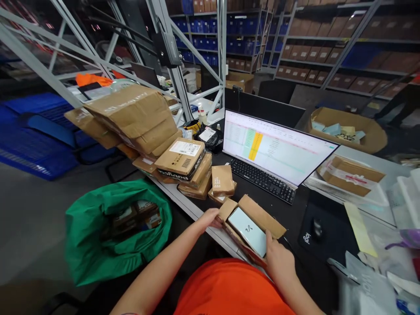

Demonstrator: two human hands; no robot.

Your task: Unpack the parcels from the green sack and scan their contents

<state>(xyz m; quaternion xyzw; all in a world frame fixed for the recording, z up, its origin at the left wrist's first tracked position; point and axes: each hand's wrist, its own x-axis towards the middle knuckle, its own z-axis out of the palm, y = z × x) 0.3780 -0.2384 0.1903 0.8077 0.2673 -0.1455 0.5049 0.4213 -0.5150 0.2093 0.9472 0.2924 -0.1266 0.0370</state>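
Observation:
An opened cardboard box (262, 215) lies at the table's near edge with its flaps up. Inside it sits a pale blue box (246, 228) with a dark squiggle on its top. My left hand (211, 218) grips the cardboard box's left end, its fingers partly hidden behind the side. At the right end, my right hand (279, 257) is closed on the cardboard wall, one finger reaching in against the pale blue box. Just beyond, a small brown carton (222, 180) rests on another package.
Taped parcels (182, 159) and a large carton (131, 113) are stacked at left. A green sack (85, 253) holding packages is below. A monitor (275, 144), keyboard (262, 179) and mouse (317, 228) stand behind and right. Plastic bags (367, 284) lie at right.

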